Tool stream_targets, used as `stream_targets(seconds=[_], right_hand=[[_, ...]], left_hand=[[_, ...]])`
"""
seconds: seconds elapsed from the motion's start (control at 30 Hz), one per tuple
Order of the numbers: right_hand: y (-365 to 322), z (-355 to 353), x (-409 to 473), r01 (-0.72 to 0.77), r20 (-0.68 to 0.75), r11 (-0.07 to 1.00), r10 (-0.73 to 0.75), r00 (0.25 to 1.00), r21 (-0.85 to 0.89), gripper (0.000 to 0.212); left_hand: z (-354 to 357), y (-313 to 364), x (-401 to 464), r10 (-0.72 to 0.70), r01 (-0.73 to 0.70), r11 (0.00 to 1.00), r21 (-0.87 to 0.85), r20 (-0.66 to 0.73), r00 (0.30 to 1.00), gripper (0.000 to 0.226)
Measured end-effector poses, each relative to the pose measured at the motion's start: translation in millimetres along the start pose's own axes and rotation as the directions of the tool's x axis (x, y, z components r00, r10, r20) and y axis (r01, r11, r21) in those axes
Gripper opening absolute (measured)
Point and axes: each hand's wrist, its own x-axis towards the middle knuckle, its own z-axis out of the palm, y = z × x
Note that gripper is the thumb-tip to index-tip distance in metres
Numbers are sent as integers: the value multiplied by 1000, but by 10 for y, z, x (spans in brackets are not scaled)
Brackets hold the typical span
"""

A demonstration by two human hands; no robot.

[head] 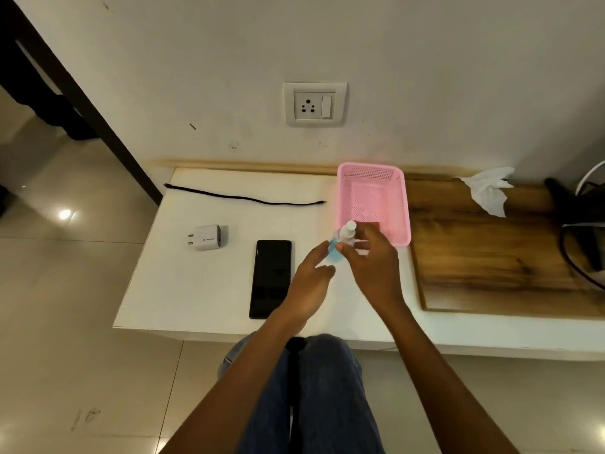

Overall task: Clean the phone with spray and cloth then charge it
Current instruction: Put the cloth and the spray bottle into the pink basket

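Head view, hands: our right hand (370,257) grips the spray bottle (342,242) at centre frame, its fingers (347,245) curled round the neck; our left hand (309,283) touches the blue body from below, fingers loosely spread.
Head view, phone: the phone (271,278) lies flat, screen dark, on the white bench (183,290), just left of our left hand.
Risk, grip: we judge the small bottle could slip as it passes between hands and drop onto the phone.
Risk, spray: mist aimed wide could reach the charger (208,237) left of the phone.
Around: the cable (244,198) lies along the back of the bench; the socket (314,104) sits on the wall above.
Around, right: the pink basket (404,204) stands just behind our hands; a white cloth (489,191) lies at upper right on the wooden board (491,257).
In the way: nothing lies between bottle and phone; the cloth is well apart, past the basket.
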Motion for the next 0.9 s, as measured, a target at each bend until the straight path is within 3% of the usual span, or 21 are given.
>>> stream_targets(seconds=[0.2,0.6,0.9], right_hand=[[-154,-290,634,30,-118,999,-35,992,-42,41],[415,-57,1593,-44,-87,976,26,996,-212,40],[600,62,1705,-33,-65,968,17,998,-248,46]], left_hand=[[190,501,385,131,-135,990,34,110,985,47],[460,633,1318,-26,-30,970,240,227,974,57],[496,620,1415,41,-84,981,176,236,971,49]])
